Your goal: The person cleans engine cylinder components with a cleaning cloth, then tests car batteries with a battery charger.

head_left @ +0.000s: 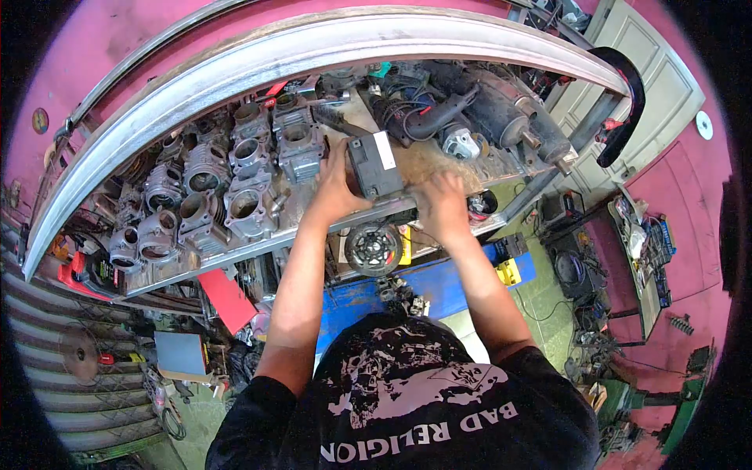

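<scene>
A black box-shaped battery (374,166) with a white label stands on a metal shelf (235,252) at about head height. My left hand (335,186) grips its left side, fingers wrapped up along the edge. My right hand (441,202) is curled against the battery's lower right corner, resting on the shelf's front edge. Both arms reach up and forward from my black printed shirt.
Several grey engine cylinders (235,180) crowd the shelf left of the battery. Black power tools (427,117) and a dark exhaust pipe (513,110) lie to its right. A round disc (374,248) hangs under the shelf, above a blue bench (446,283). A curved metal beam (313,47) arches overhead.
</scene>
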`<state>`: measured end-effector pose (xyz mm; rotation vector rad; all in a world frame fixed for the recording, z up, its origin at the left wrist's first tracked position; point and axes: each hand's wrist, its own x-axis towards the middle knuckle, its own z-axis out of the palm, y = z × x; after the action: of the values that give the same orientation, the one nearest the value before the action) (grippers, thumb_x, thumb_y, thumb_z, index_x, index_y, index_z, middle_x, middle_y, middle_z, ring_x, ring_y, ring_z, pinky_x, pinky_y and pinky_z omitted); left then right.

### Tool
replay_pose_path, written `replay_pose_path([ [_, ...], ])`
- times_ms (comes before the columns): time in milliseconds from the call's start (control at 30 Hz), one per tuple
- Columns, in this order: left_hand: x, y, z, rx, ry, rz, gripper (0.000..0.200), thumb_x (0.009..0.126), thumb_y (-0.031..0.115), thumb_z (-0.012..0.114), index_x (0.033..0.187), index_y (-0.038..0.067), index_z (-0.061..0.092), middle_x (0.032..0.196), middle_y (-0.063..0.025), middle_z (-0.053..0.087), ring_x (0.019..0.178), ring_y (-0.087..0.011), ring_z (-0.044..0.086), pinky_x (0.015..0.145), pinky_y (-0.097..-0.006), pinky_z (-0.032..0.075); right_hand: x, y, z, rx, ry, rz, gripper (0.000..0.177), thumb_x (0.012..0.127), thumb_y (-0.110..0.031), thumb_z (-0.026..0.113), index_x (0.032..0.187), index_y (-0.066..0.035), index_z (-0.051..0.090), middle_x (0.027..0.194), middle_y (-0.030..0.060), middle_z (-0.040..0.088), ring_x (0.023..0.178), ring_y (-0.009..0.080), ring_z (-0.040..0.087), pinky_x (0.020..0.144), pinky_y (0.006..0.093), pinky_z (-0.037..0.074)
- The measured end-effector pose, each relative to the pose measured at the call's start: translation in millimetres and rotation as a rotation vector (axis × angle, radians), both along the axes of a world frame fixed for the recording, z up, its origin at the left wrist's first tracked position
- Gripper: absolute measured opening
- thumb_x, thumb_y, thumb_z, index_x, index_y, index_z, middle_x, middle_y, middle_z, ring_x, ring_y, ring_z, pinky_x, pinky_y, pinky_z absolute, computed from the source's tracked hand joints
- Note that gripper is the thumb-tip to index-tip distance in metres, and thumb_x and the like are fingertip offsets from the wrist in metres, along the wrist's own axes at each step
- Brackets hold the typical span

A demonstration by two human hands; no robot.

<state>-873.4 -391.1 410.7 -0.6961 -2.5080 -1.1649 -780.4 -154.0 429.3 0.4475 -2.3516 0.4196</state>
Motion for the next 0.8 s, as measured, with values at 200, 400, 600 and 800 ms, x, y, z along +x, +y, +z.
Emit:
replay_pose_path([
  [200, -3, 2, -6, 0.069, 0.031, 0.008, 0.134, 0.046, 0.015, 0.095, 0.16, 0.01, 0.025, 0.157, -0.0186, 0.04, 0.139, -0.0474, 0.04, 0.115, -0.057, 0.037, -55, 68, -42, 0.137, -0.14, -0.377, 0.023, 0.085, -0.016, 0.072, 0.107, -0.015, 0.077, 0.107, 0.0091, 0.07, 0.11, 0.0339, 0.057, 0.093, 0.0494, 0.041],
  [400, 17, 19, -3, 0.088, 0.055, 0.113, 0.131, 0.047, 0.018, 0.095, 0.158, 0.008, 0.027, 0.151, -0.0194, 0.045, 0.137, -0.0463, 0.043, 0.113, -0.0554, 0.037, -11, -1, -2, -0.047, -0.17, -0.293, 0.078, 0.082, -0.028, 0.079, 0.155, -0.025, 0.05, 0.127, 0.0092, 0.068, 0.114, 0.0369, 0.052, 0.098, 0.0533, 0.037],
  [600, 35, 41, -13, 0.142, 0.05, 0.494, 0.127, 0.048, 0.028, 0.099, 0.152, -0.002, 0.032, 0.143, -0.0238, 0.049, 0.129, -0.0474, 0.047, 0.107, -0.0566, 0.041, -7, -47, -13, -0.32, -0.242, 0.056, 0.09, 0.085, -0.047, 0.079, 0.161, -0.027, 0.035, 0.141, 0.0179, 0.058, 0.116, 0.0406, 0.051, 0.1, 0.0566, 0.035],
  [800, 46, 20, -34, 0.161, 0.099, 0.482, 0.118, 0.059, 0.042, 0.097, 0.148, -0.007, 0.036, 0.135, -0.0267, 0.051, 0.125, -0.0493, 0.048, 0.105, -0.0579, 0.042, -34, -34, -2, -0.186, -0.459, 0.183, 0.086, 0.083, -0.042, 0.083, 0.156, -0.027, 0.04, 0.143, 0.0152, 0.061, 0.117, 0.0394, 0.053, 0.103, 0.0516, 0.036],
])
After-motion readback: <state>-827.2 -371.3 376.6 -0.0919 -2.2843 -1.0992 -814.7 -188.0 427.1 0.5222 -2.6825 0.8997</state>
